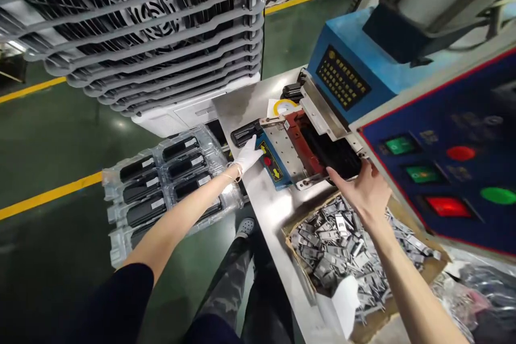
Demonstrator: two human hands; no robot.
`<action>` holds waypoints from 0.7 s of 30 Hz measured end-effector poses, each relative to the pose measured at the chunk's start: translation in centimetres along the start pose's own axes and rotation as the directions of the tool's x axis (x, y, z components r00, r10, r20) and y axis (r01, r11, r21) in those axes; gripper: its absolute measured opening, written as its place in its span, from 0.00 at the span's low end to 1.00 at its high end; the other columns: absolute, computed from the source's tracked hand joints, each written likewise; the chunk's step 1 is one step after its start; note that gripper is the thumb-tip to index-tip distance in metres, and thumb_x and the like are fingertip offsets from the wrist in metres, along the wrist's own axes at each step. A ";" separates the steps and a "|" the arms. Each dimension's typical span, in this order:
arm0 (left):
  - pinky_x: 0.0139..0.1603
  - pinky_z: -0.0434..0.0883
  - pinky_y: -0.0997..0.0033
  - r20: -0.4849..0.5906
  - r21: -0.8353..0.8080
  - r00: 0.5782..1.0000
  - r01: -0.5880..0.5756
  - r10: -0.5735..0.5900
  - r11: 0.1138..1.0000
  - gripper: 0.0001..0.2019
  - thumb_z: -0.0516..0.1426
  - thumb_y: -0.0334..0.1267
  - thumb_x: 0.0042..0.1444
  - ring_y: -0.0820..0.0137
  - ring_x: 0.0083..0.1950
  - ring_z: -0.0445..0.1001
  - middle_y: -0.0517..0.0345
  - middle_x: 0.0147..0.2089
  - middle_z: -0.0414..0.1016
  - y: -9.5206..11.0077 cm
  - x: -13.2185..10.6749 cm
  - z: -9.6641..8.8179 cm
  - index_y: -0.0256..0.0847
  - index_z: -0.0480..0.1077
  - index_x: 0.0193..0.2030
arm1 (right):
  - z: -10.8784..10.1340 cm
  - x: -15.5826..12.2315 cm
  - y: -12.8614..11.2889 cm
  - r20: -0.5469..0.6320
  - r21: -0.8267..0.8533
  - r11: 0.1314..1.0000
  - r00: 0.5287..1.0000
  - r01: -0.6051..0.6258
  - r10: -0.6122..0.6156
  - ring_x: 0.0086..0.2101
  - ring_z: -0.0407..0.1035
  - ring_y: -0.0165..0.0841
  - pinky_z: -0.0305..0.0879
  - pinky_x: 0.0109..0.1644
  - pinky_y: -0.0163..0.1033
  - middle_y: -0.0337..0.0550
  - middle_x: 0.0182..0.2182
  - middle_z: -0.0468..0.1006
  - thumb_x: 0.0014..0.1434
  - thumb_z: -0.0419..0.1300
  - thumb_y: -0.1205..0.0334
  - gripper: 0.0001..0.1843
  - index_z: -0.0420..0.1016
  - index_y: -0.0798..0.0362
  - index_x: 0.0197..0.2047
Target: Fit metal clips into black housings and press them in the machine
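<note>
Fingers [246,150] of my gloved left hand [246,157] are lying together and nearly flat, resting on the near-left corner of the jig [282,156], just beside its red button [266,161] and the yellow arrow label. My bare right hand [365,191] is reaching to the black part [336,155] seated in the jig; its fingers are spread apart and touching the part's near edge, and whether they are gripping it I cannot tell.

Crowding the jig from behind, the blue press head [346,72] is overhanging the part. A control panel [451,172] with green and red lamps is standing close on my right, just above the right wrist. A cardboard box [300,226] of small metal clips is sitting directly under my right forearm. A tape roll [282,106] is lying behind the jig. To my left, below bench level, clear trays [161,177] are holding rows of black parts, and a large fan [153,32] is standing beyond them.

Long axis of the part is running from near-left to far-right, along the jig's red frame.

Everything is resting on a steel bench [278,215]; the floor [52,172] is green with yellow lines.
</note>
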State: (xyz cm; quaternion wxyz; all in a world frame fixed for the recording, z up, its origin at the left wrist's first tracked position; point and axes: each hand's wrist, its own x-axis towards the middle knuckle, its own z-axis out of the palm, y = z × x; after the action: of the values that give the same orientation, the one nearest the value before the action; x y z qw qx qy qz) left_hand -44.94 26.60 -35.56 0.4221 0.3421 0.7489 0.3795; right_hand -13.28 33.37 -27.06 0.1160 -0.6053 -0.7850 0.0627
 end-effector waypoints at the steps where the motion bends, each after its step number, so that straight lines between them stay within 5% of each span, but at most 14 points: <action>1: 0.83 0.44 0.40 0.013 -0.004 1.000 0.001 -0.001 1.000 0.37 0.63 0.31 0.61 0.51 0.83 0.49 0.43 0.81 0.53 0.0 1.0 0.2 0.41 0.60 0.77 | 0.3 0.7 -0.4 -0.003 -0.012 1.000 1.000 0.008 -0.008 0.50 0.75 0.64 0.71 0.57 0.61 0.74 0.50 0.78 0.60 0.55 0.25 0.51 0.70 0.67 0.63; 7: 0.82 0.50 0.38 0.070 -0.079 0.997 -0.038 0.043 0.996 0.37 0.63 0.28 0.60 0.50 0.80 0.57 0.42 0.79 0.58 -0.4 3.2 1.3 0.41 0.61 0.76 | 1.4 3.4 -1.9 -0.003 -0.069 0.997 1.000 0.024 -0.024 0.50 0.75 0.67 0.71 0.54 0.63 0.78 0.51 0.76 0.58 0.58 0.27 0.50 0.73 0.68 0.59; 13: 0.82 0.52 0.39 0.056 -0.165 0.997 -0.037 0.046 0.986 0.34 0.64 0.27 0.58 0.51 0.78 0.61 0.42 0.77 0.63 -1.4 4.3 1.4 0.42 0.67 0.72 | 2.0 3.3 -1.6 -0.002 -0.047 0.996 0.997 0.078 -0.078 0.56 0.69 0.68 0.62 0.63 0.66 0.76 0.53 0.75 0.59 0.57 0.25 0.46 0.75 0.63 0.55; 21: 0.77 0.58 0.34 0.055 -0.157 0.998 0.025 -0.017 0.987 0.29 0.64 0.45 0.66 0.48 0.74 0.65 0.43 0.75 0.65 -2.2 5.0 1.2 0.44 0.67 0.71 | 2.5 3.4 -1.7 0.018 0.140 0.990 1.000 0.004 -0.006 0.63 0.58 0.73 0.53 0.67 0.71 0.78 0.63 0.65 0.53 0.51 0.13 0.61 0.71 0.65 0.61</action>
State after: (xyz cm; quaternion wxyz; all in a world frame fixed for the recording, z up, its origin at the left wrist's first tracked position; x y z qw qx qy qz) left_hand -46.31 30.07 -39.77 0.4716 0.3098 0.7086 0.4237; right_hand -16.32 36.28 -28.66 0.1513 -0.5931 -0.7811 0.1230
